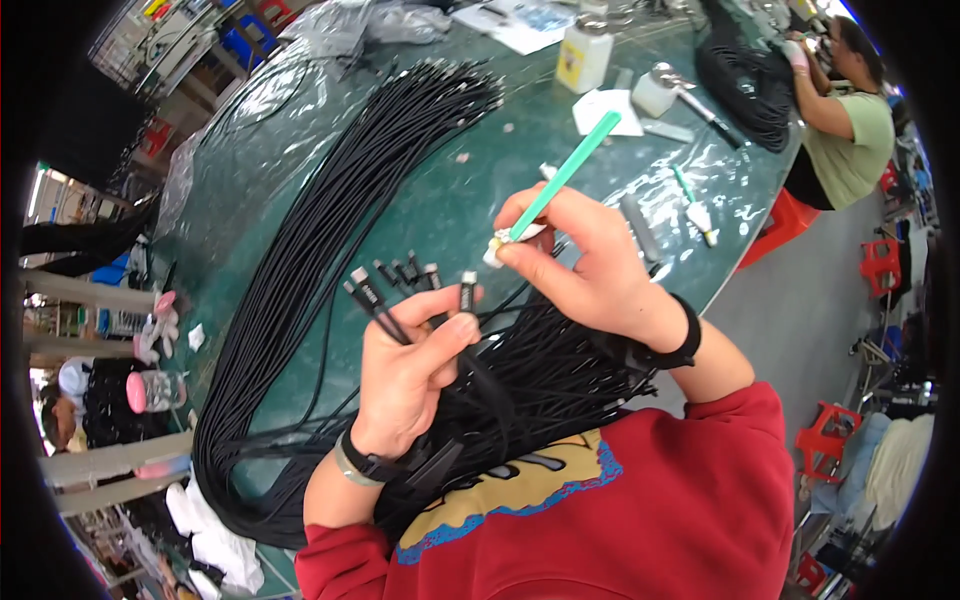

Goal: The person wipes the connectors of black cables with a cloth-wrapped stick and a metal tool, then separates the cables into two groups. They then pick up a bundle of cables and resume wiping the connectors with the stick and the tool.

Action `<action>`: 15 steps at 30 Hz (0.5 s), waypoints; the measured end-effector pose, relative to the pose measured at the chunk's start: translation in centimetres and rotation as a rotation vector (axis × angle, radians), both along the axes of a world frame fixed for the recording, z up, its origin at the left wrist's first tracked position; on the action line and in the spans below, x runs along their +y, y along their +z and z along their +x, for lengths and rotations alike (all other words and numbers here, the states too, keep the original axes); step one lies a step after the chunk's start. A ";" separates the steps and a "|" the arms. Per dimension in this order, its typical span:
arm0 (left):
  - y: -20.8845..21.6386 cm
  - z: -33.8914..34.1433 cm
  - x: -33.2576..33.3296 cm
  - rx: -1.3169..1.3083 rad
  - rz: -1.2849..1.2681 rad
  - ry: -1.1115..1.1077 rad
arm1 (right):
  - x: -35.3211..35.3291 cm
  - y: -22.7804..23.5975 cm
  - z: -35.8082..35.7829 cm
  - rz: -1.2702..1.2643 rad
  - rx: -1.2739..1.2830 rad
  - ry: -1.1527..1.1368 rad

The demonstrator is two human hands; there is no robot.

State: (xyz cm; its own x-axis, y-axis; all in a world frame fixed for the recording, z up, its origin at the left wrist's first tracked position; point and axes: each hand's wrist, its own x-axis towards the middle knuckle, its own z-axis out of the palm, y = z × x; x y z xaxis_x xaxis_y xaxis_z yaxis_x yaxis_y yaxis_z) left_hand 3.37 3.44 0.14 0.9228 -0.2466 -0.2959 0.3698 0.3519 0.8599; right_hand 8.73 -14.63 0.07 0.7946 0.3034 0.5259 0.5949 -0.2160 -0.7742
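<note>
- Green tabletop (440,205) fills the middle of a cluttered workroom, with crumpled clear plastic (345,40) along its far side
- At the upper right a co-worker (850,150) in a pale green top sits by the tabletop, hands near a dark coil (742,85)
- Long black cable bundle (290,225) curves down the left of the tabletop and bends round toward the person's body
- Left grip (425,345) is closed around several black cables (375,310), their metal tips fanned upward; one connector (468,290) stands upright by the thumb
- Right grip (525,238) pinches the lower end of a green stick (570,172) between thumb and fingers, with a small white wad (495,250) at the fingertips; the stick slants up to the right, and the wad is near the connector but apart from it
- Below both hands lies a cable heap (560,370), close against the person's red sweatshirt (660,490)
- Beyond the right hand stand a white bottle (584,62) with a yellow label and a squat jar (656,95), near a marker pen (712,120)
</note>
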 end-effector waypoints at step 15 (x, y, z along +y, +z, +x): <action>-0.4 0.4 -0.5 0.056 -0.051 0.088 | -22.5 -1.0 16.8 -0.192 0.033 -0.769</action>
State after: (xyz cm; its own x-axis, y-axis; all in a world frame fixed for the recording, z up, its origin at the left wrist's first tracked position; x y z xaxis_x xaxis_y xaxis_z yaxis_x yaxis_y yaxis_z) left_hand 3.73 2.98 -0.24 0.9238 -0.1818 -0.3371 0.3829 0.4277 0.8188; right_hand 25.53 -37.17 -0.94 0.8325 -0.2533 0.4926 0.2022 -0.6890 -0.6960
